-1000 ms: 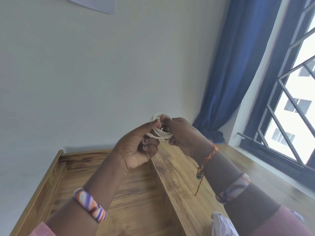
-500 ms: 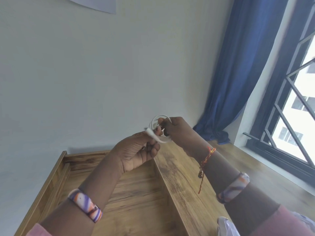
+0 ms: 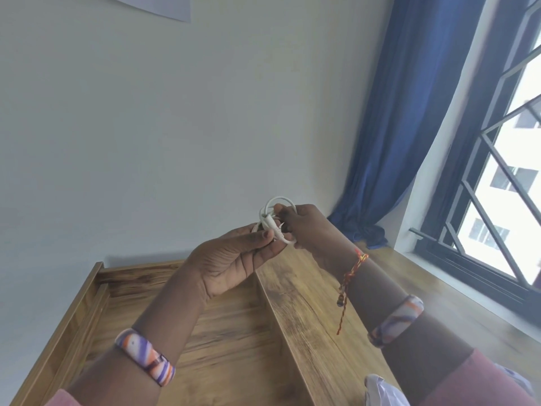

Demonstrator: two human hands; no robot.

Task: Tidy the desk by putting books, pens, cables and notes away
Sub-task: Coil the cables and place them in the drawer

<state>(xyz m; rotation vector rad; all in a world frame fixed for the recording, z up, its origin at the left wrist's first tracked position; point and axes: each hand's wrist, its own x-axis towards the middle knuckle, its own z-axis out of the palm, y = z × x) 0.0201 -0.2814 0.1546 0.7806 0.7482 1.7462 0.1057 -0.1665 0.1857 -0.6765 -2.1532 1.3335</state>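
Observation:
A white cable wound into a small coil hangs in the air between both hands, above the wooden desk. My left hand pinches its lower part between thumb and fingertips, palm turned up. My right hand grips the coil from the right, fingers curled round the loops. One plug end lies across the coil near my left thumb. Part of the coil is hidden behind my right fingers.
A sunken wooden tray section with raised sides lies on the left of the desk. White crumpled plastic shows at the bottom right. A blue curtain and a barred window stand on the right, with a pale wall behind.
Both hands stay on the coil. My left fingers have uncurled a little and the plug end now lies across the loops. The view has shifted slightly.

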